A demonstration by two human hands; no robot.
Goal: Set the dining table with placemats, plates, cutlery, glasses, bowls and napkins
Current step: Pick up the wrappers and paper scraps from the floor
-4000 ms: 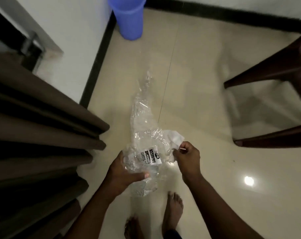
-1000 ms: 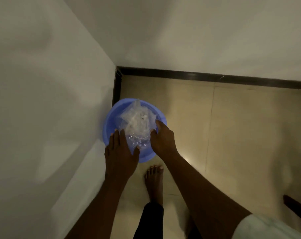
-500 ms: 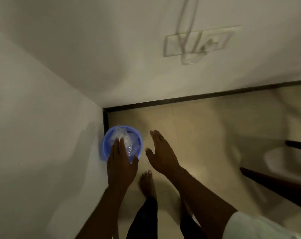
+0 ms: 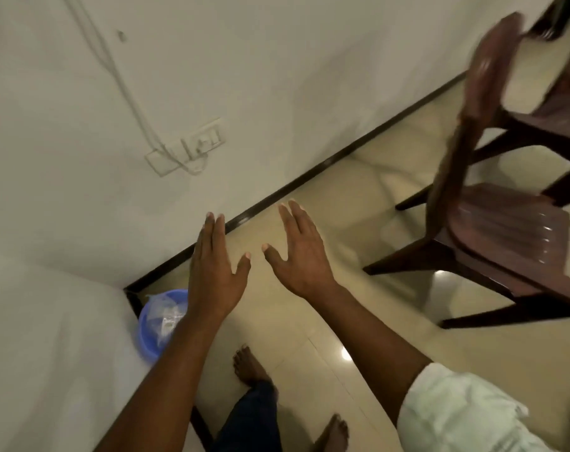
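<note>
Both my hands are held out in front of me with straight fingers and hold nothing. My left hand (image 4: 215, 265) hovers above and to the right of a blue bin (image 4: 149, 324) that stands in the room's corner. Crumpled clear plastic wrapping (image 4: 164, 316) lies inside the bin; my left forearm hides the bin's right side. My right hand (image 4: 301, 251) is spread over the beige floor, apart from everything. No placemats, plates, cutlery, glasses, bowls or napkins are in view.
A dark brown plastic chair (image 4: 492, 230) stands to the right, with a second chair (image 4: 554, 102) behind it. A white wall with a switch plate and hanging cable (image 4: 187, 146) runs along the left. My bare feet (image 4: 249, 367) stand on the tiled floor.
The plastic wrapping went from my hands into the blue bin. Both hands have lifted away from it, and my view has swung right, bringing the chairs in.
</note>
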